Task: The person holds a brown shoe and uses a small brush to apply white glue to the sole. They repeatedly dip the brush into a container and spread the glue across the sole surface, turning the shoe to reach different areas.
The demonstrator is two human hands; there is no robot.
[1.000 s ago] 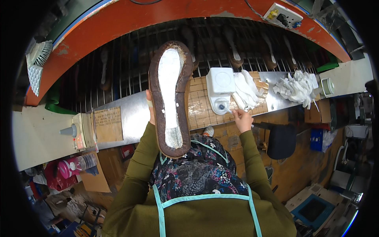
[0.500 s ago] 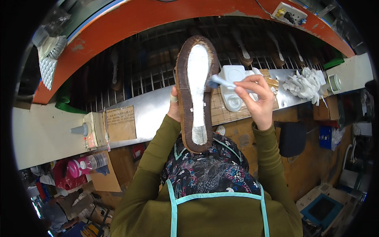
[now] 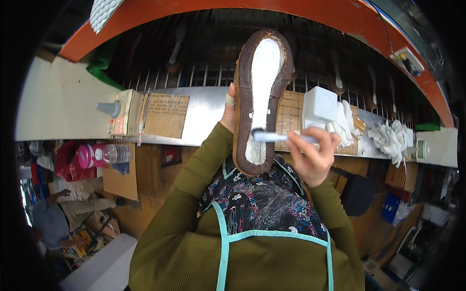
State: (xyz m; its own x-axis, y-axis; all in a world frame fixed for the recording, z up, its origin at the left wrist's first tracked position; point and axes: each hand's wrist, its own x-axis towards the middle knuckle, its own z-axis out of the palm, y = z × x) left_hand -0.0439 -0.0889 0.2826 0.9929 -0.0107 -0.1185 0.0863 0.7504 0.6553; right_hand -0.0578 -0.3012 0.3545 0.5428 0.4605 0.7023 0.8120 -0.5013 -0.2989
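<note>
A brown shoe upper (image 3: 244, 102) is held bottom side up in front of me, with a long white inset down its middle and a ragged brown margin around it. My left hand (image 3: 229, 109) grips it from its left side; a pale band wraps one digit, and most of the fingers are hidden behind the shoe. Pinched in my right hand (image 3: 314, 157) is a small brush (image 3: 276, 137) with a light handle and dark bristles. Its bristles meet the underside near the end closest to me, at the left of the inset.
Behind the shoe, a metal ledge (image 3: 206, 104) carries cardboard (image 3: 166, 116), a white plastic container (image 3: 320, 104) and crumpled white material (image 3: 391, 138). Beyond it, a rack (image 3: 194, 77) holds more shoes under an orange beam (image 3: 204, 19). Another person (image 3: 58, 220) is at lower left.
The brush has moved from the shoe's right edge at mid-length down toward its near end, across the inset. The whole view has shifted, and the shoe sits farther right in it.
</note>
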